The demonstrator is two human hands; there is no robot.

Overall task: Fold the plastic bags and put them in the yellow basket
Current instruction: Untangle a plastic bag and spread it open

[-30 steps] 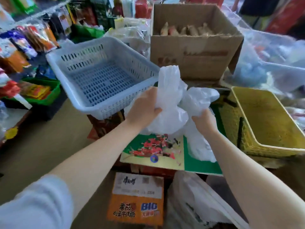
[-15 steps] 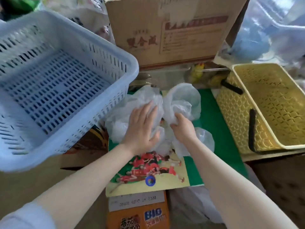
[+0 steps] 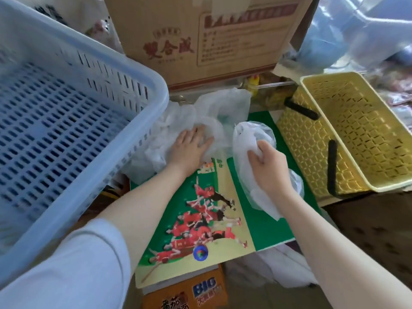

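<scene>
Head view: a crumpled heap of white plastic bags [image 3: 178, 128] lies at the far left corner of the green printed board [image 3: 263, 224], its left part hidden under the blue basket [image 3: 66, 121]. Left hand [image 3: 189, 148] presses flat on the heap, fingers straight. Right hand [image 3: 269, 168] grips a separate bag [image 3: 249, 139] near the board's right edge. Yellow basket [image 3: 347, 132] stands just beside that edge, its far side cut off by the frame.

A single head-worn wide-angle view looks steeply down and forward from close above, along both forearms. It faces a green printed board [image 3: 263, 221] at centre, with a blue basket [image 3: 66, 134] close at left and the yellow basket [image 3: 347, 139] at right.
</scene>
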